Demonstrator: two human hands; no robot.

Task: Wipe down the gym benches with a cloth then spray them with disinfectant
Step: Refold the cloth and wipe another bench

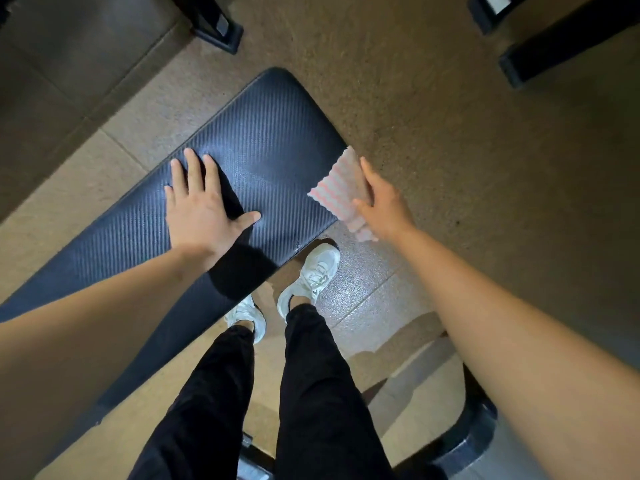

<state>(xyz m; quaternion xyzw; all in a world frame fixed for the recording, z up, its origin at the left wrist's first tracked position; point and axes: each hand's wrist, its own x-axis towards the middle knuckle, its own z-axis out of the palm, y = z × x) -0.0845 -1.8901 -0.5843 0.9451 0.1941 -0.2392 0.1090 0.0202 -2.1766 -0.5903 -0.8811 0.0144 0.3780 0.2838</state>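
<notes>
A long black padded gym bench with a ribbed surface runs diagonally from the lower left to the upper middle. My left hand lies flat on its pad, fingers spread, holding nothing. My right hand grips a pink-and-white striped cloth at the bench's right edge; the cloth overlaps the pad's edge and hangs partly over the floor. No spray bottle is in view.
My legs in black trousers and white shoes stand on the speckled floor right of the bench. Black equipment feet sit at the top left and top right. A dark curved base lies at the lower right.
</notes>
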